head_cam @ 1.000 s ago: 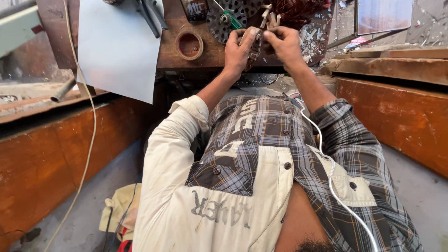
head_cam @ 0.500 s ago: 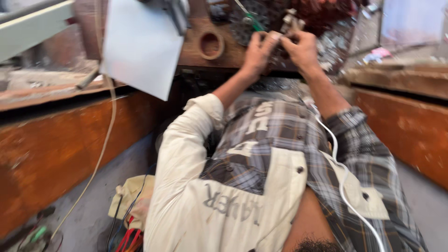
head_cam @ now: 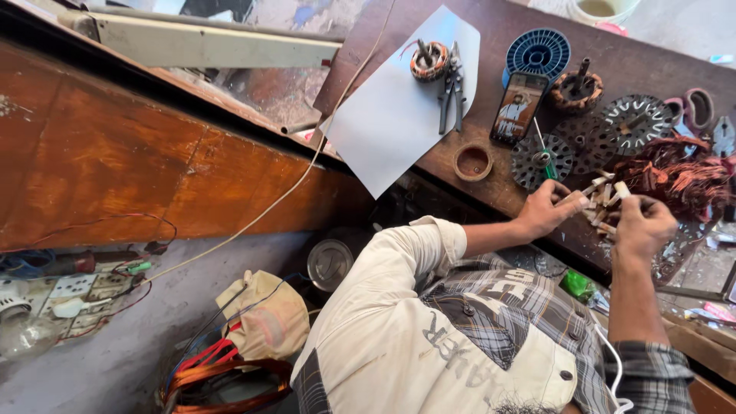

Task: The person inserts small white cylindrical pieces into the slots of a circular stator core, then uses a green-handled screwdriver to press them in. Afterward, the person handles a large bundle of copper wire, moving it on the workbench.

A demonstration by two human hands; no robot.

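Your left hand (head_cam: 546, 208) and right hand (head_cam: 642, 224) are both closed around a small stator (head_cam: 603, 201) with pale slot papers, held just above the counter (head_cam: 491, 184) edge, beside the tangled copper wire (head_cam: 675, 176) and phone (head_cam: 518, 109).

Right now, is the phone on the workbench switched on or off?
On. The phone lies flat on the bench with its screen lit and showing a picture.
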